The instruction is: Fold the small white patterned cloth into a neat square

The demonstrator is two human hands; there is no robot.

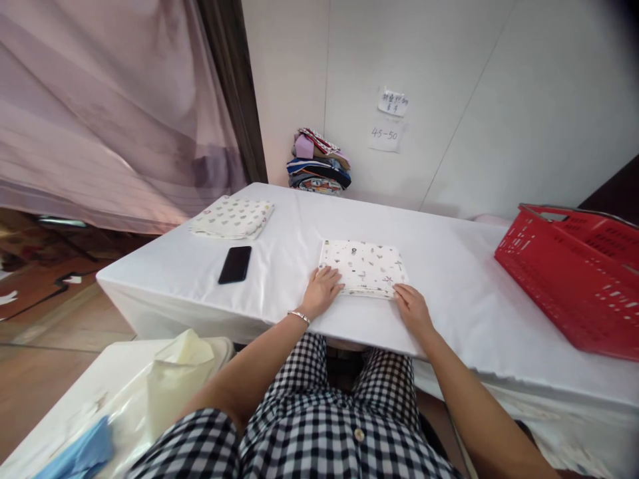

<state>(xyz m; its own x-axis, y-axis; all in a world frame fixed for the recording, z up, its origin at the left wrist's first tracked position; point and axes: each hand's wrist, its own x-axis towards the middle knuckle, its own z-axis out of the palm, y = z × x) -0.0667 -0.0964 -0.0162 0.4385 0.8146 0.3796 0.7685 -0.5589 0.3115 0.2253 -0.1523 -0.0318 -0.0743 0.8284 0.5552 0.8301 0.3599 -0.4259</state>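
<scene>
A folded white cloth (363, 266) with a small scattered print lies flat on the white-covered table in front of me. My left hand (322, 291) rests on its near left corner, fingers stretched out flat over the fabric. At the near right corner, my right hand (413, 309) touches the edge with its fingers extended; its fingertips overlap the cloth's border. Neither hand lifts the cloth. Farther left on the table is another folded patterned cloth (234, 218), with a black phone (235, 265) lying nearer to me.
A red plastic basket (564, 283) stands at the table's right end. Folded fabrics (319, 166) are stacked beyond the far edge, by the wall with paper notes (385, 136). At my lower left, a white surface (124, 359) holds a pale yellow bag (174, 379) and blue cloth (82, 452).
</scene>
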